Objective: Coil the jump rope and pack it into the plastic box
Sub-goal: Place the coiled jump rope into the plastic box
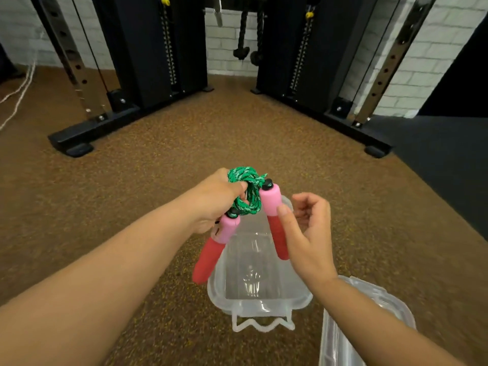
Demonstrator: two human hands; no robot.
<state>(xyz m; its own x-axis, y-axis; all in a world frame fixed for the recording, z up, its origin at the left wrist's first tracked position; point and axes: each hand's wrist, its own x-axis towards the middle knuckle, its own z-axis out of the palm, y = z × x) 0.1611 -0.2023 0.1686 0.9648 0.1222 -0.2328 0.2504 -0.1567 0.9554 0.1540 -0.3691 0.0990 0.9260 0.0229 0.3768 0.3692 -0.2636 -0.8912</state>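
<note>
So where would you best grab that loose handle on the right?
Probably around the red lower half of the right handle, coming from its right side, where the right hand already waits. It hangs nearly upright from the green rope coil above the plastic box.

Two bare forearms, left hand (pixel 215 199), right hand (pixel 307 236), no sleeves

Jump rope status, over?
Left hand grips coiled green rope. Right hand open, thumb against one handle. Bundle held above open plastic box. Lid off, nothing blocking.
</note>
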